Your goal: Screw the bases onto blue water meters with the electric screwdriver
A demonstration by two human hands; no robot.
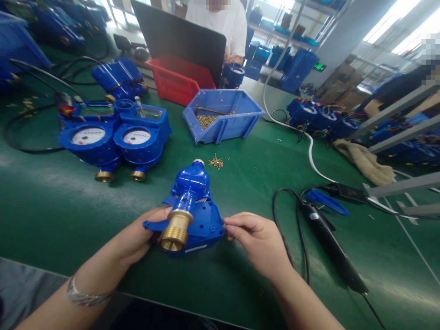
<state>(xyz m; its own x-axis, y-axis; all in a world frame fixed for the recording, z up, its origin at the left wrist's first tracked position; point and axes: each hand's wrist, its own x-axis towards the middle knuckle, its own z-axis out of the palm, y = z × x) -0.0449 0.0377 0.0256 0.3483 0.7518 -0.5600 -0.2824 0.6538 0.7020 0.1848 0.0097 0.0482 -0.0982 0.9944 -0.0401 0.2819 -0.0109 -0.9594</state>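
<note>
A blue water meter (192, 183) with a brass threaded end (174, 234) facing me is tipped so its underside shows. My left hand (140, 233) grips it from the left, the fingers partly hidden behind the body. At the right corner of its blue plastic housing (206, 220), my right hand (256, 238) pinches thumb and forefinger together. Whatever lies between those fingertips is too small to make out. Just beyond the meter is a small pile of brass screws (216, 162) on the green table (254, 183).
Two blue meters (113, 137) stand at left, another (120, 78) behind. A blue bin (227, 123) holds screws, beside a red bin (175, 82). A black electric screwdriver (333, 247) with its cord lies right, near a blue strip (328, 201). A person (220, 27) is across the table.
</note>
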